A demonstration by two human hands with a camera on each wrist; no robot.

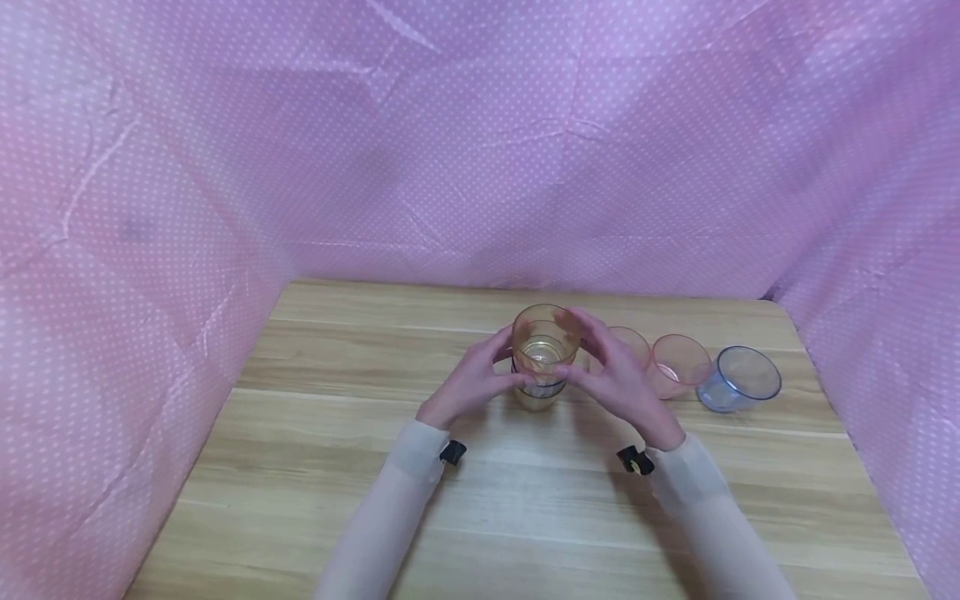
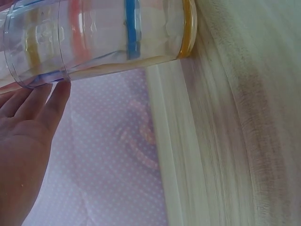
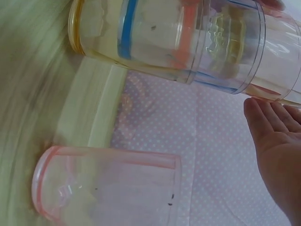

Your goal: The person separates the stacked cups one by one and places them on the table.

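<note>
A stack of nested clear cups stands upright on the wooden table, with amber, blue, red and yellow bases showing from bottom to top. At its top in the head view is an amber-tinted cup. My left hand holds the upper stack from the left, thumb in front and fingers round the far side. From the right, my right hand grips it the same way. Just right of the stack, a pink cup stands upright, partly hidden behind my right hand in the head view.
Further right stand another pink cup and a blue cup, both upright with open tops. Pink dotted cloth hangs behind and beside the table. Dark fasteners sit at both sleeve cuffs.
</note>
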